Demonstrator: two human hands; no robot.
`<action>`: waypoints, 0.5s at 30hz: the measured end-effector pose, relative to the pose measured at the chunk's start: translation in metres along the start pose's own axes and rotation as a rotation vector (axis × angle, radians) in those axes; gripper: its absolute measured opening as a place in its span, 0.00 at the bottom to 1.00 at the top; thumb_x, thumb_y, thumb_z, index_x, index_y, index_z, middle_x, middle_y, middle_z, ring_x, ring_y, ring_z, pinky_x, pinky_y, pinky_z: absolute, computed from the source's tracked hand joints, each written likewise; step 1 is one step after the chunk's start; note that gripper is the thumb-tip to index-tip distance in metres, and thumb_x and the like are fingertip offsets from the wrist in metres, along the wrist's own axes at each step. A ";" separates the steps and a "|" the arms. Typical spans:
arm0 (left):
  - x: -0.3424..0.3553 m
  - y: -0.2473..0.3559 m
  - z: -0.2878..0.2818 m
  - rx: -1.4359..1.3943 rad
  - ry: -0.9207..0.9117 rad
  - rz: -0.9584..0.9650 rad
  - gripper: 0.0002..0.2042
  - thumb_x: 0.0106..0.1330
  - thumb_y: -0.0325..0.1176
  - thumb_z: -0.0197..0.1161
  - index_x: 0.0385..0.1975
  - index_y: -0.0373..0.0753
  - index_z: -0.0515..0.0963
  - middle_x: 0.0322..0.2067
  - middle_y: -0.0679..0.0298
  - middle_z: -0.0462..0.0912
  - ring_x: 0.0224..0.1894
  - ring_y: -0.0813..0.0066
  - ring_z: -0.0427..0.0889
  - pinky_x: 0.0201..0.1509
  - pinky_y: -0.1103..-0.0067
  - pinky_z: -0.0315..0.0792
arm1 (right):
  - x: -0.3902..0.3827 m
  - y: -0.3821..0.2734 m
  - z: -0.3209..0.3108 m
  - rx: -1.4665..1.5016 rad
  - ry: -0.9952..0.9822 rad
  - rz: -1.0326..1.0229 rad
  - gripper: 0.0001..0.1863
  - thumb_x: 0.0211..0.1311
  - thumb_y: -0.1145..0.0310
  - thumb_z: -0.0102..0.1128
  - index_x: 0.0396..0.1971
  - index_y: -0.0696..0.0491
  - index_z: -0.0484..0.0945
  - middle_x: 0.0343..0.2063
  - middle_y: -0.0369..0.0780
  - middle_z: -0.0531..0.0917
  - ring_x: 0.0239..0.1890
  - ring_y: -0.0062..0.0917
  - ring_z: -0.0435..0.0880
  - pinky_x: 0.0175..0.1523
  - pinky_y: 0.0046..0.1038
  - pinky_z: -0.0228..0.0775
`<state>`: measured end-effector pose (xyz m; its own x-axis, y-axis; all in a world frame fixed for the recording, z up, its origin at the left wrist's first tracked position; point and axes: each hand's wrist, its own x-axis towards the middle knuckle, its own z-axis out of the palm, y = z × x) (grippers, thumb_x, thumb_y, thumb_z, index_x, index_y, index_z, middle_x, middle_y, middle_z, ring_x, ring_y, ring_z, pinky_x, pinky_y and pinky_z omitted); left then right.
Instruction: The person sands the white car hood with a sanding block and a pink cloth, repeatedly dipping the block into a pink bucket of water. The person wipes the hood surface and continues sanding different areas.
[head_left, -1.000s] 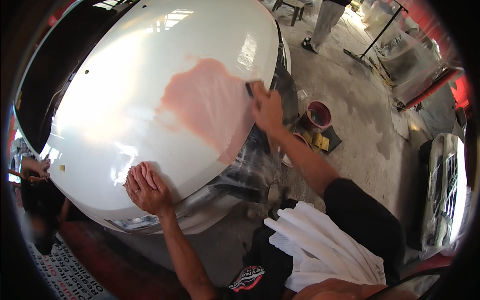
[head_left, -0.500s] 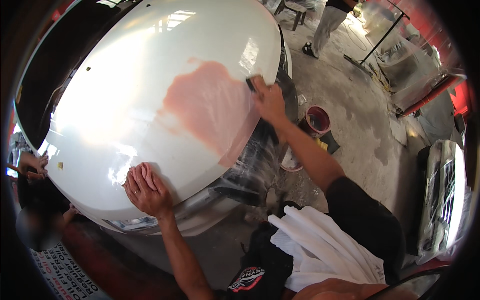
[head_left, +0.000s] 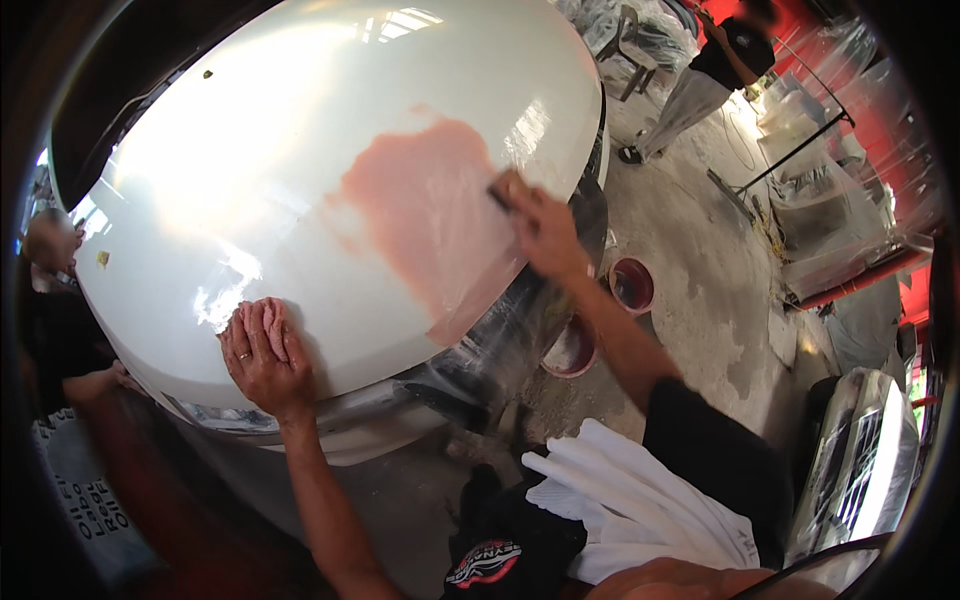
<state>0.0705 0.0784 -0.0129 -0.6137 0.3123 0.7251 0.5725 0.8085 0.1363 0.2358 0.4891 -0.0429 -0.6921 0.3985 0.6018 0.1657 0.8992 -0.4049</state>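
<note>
A white car hood (head_left: 340,345) spreads before me, with a dull pinkish-red patch (head_left: 415,190) on its right part. My left hand (head_left: 265,370) presses a crumpled pink cloth (head_left: 268,318) flat against the paint near the front edge. At the right edge of the patch, my right hand (head_left: 552,235) grips a small dark block, apparently a sanding block (head_left: 500,193), against the panel. That hand is slightly blurred, and its underside is hidden. Pale streaks cross the lower right of the patch.
Two reddish tubs (head_left: 634,284) (head_left: 571,348) stand on the concrete floor, right of the car. Another person (head_left: 50,330) is at the hood's left edge; a second (head_left: 715,75) stands at the far right near a chair (head_left: 628,50). A plastic-wrapped bumper (head_left: 860,460) lies at right.
My right hand and the block have shifted slightly down the patch's right edge. The whole view has turned a little. My left hand stays on the cloth. The person at left has raised into view.
</note>
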 end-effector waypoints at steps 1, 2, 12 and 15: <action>-0.003 -0.001 0.001 0.003 -0.008 -0.005 0.22 0.71 0.37 0.61 0.64 0.41 0.79 0.65 0.59 0.80 0.70 0.56 0.74 0.79 0.58 0.61 | -0.043 -0.012 0.004 -0.066 0.027 -0.037 0.26 0.62 0.67 0.69 0.62 0.46 0.83 0.51 0.51 0.83 0.51 0.49 0.82 0.58 0.42 0.74; -0.002 -0.003 -0.002 0.012 -0.011 -0.002 0.22 0.71 0.36 0.61 0.64 0.41 0.79 0.65 0.59 0.80 0.70 0.56 0.74 0.79 0.58 0.61 | -0.042 -0.010 0.005 -0.042 0.002 -0.041 0.26 0.62 0.66 0.68 0.62 0.44 0.83 0.54 0.52 0.82 0.52 0.50 0.80 0.59 0.45 0.73; -0.002 -0.011 0.002 0.055 -0.027 0.040 0.18 0.75 0.35 0.57 0.61 0.47 0.83 0.65 0.63 0.81 0.70 0.58 0.75 0.79 0.57 0.60 | -0.030 0.009 -0.010 0.008 0.109 -0.265 0.23 0.62 0.66 0.67 0.58 0.48 0.83 0.41 0.50 0.83 0.41 0.47 0.82 0.47 0.42 0.74; -0.005 -0.017 0.003 0.068 -0.034 0.043 0.18 0.74 0.37 0.59 0.61 0.46 0.83 0.65 0.63 0.82 0.70 0.58 0.75 0.79 0.58 0.60 | 0.012 0.025 -0.001 0.109 0.006 -0.173 0.22 0.63 0.67 0.66 0.58 0.48 0.83 0.39 0.50 0.84 0.39 0.48 0.83 0.44 0.44 0.75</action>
<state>0.0622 0.0647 -0.0202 -0.6081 0.3630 0.7060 0.5609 0.8258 0.0586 0.2321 0.5167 -0.0456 -0.6996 0.2409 0.6727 -0.0329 0.9296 -0.3671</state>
